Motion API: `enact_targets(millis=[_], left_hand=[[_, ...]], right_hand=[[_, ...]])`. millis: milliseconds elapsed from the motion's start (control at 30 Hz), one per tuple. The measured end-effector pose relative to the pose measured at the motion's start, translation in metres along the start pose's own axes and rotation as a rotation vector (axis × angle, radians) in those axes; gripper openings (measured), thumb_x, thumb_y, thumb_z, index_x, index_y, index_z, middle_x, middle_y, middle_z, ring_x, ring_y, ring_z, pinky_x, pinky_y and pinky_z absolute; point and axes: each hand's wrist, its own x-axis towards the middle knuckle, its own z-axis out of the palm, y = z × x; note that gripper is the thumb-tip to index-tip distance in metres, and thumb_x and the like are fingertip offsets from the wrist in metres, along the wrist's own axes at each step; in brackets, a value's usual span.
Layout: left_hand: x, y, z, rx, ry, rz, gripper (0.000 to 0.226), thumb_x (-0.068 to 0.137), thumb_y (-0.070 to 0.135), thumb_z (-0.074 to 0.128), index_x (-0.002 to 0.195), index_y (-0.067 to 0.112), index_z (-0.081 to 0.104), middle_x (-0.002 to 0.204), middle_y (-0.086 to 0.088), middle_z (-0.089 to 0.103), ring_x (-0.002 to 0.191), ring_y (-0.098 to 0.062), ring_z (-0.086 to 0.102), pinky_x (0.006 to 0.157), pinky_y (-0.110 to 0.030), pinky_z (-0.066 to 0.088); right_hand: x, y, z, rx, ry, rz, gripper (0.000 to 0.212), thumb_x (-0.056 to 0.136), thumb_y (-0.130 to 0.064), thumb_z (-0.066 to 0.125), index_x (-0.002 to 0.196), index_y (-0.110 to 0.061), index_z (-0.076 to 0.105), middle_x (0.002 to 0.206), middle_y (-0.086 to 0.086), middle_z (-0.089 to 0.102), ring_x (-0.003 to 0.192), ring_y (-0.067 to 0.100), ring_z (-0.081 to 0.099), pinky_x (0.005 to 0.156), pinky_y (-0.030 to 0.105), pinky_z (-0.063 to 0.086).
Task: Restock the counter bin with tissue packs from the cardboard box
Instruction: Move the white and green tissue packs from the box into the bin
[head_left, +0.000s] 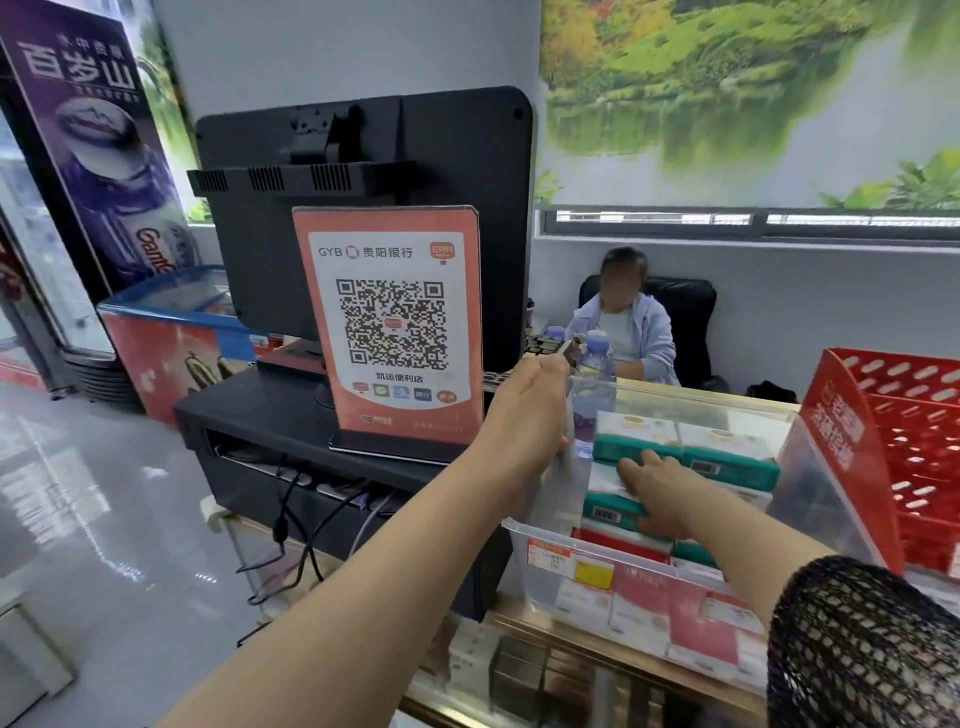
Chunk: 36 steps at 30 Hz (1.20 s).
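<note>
The clear rectangular plastic counter bin (543, 566) already holds soft green-and-white tissue packs (727, 457), stacked inside toward its far wall. The left hand (530, 410) grips the bin's left wall. The right hand (660, 493) lies inside the bin, fingers fairly straight on a pack's top. The packs look light, squashy and slick-wrapped, so they are best taken across the short sides. No cardboard box shows.

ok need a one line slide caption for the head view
Left hand holds the clear counter bin by its left wall while the right hand rests on a teal tissue pack inside
</note>
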Motion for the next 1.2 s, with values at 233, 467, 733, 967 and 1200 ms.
enact_targets(millis=[233,467,733,967,1200], left_hand=[[-0.011,0.006,-0.006,0.024,-0.001,-0.009,0.023,0.098,0.042,0.038,0.083,0.031,0.051,0.093,0.008,0.056,0.096,-0.014,0.057,0.098,-0.045,0.047],[-0.028,0.01,-0.017,-0.04,-0.023,-0.015,0.023,0.099,0.032,0.037,0.085,0.024,0.053,0.095,-0.003,0.055,0.092,-0.021,0.055,0.091,-0.041,0.051],[-0.052,0.005,-0.031,-0.122,-0.07,-0.112,0.023,0.099,0.025,0.042,0.079,0.015,0.05,0.075,-0.004,0.05,0.068,-0.015,0.05,0.066,-0.029,0.05],[-0.091,-0.032,-0.045,-0.135,-0.067,-0.116,0.02,0.098,0.022,0.042,0.085,0.017,0.057,0.079,0.001,0.056,0.068,-0.011,0.054,0.058,-0.026,0.05],[-0.137,-0.164,-0.047,-0.088,0.114,-0.262,0.019,0.091,0.016,0.048,0.081,0.018,0.064,0.073,-0.003,0.062,0.072,-0.019,0.06,0.067,-0.035,0.055]], right_hand=[[-0.012,0.009,-0.037,0.215,0.126,0.09,0.057,0.084,-0.048,0.062,0.13,-0.018,0.046,0.131,0.008,0.052,0.113,0.027,0.053,0.092,0.036,0.043],[-0.065,-0.036,-0.108,0.972,0.396,0.249,0.057,0.093,-0.047,0.044,0.139,-0.015,0.036,0.13,0.011,0.049,0.109,0.029,0.052,0.095,0.042,0.046],[-0.137,-0.106,-0.138,1.51,0.573,0.32,0.044,0.095,-0.037,0.037,0.124,-0.004,0.042,0.091,0.02,0.049,0.088,0.034,0.055,0.086,0.045,0.048],[-0.169,-0.138,-0.118,1.575,0.637,0.324,0.039,0.096,-0.035,0.04,0.12,-0.005,0.051,0.098,0.009,0.048,0.09,0.027,0.053,0.09,0.045,0.047],[-0.201,-0.185,-0.023,1.558,0.64,0.133,0.02,0.093,-0.029,0.05,0.077,-0.016,0.05,0.08,0.007,0.059,0.066,0.02,0.059,0.064,0.036,0.046]])
